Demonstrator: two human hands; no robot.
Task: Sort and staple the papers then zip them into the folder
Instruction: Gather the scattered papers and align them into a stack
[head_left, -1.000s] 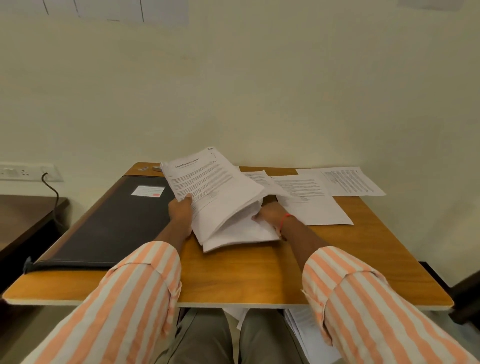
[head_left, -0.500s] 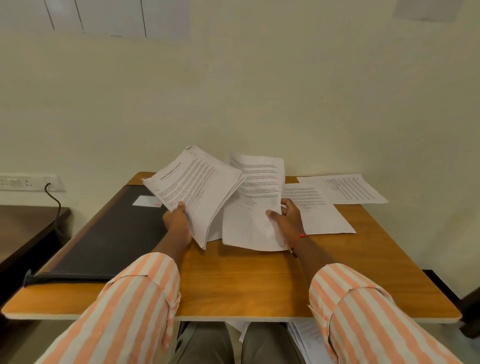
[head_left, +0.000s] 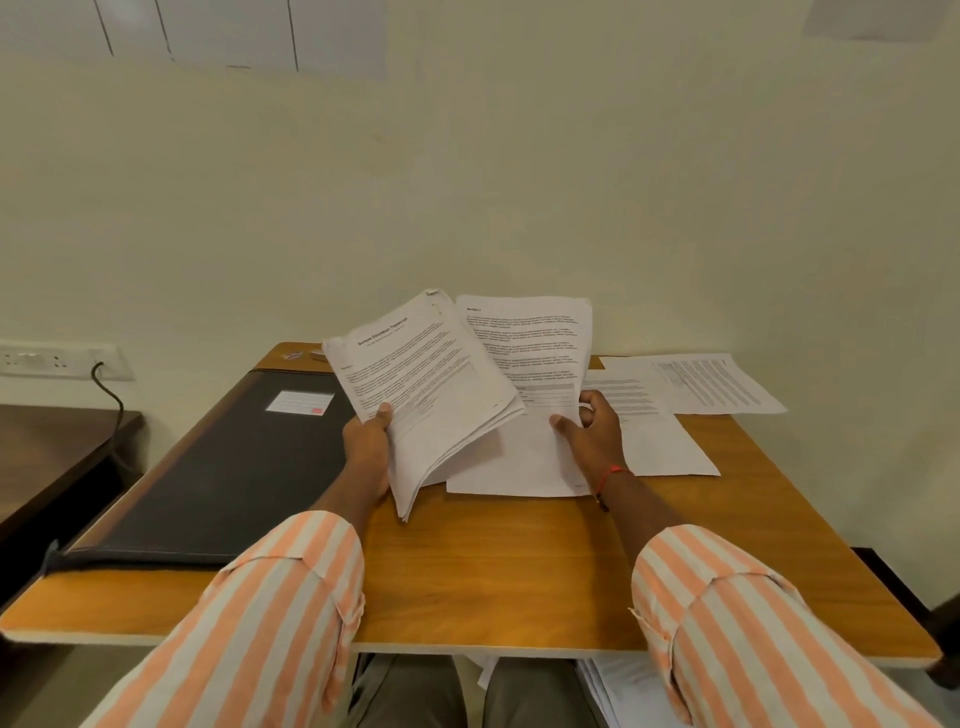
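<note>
My left hand (head_left: 368, 447) grips a thick stack of printed papers (head_left: 426, 384) by its lower left edge, tilted up above the wooden table (head_left: 493, 561). Beside it, my right hand (head_left: 592, 436) pinches a single printed sheet (head_left: 524, 364) held upright to the right of the stack. Two more printed sheets lie flat on the table: one (head_left: 654, 436) just right of my right hand and one (head_left: 717, 384) at the far right corner. A black zip folder (head_left: 218, 467) with a white label (head_left: 300, 401) lies shut on the table's left side.
A small object (head_left: 317, 355) lies at the table's back edge behind the stack, mostly hidden. More papers (head_left: 623, 691) rest below the table near my lap. A wall socket with a black cable (head_left: 106, 379) is at the left, above a dark side table (head_left: 47, 447).
My right hand drew one sheet out from under the stack and raised it upright to the right. My left hand lifted and tilted the stack.
</note>
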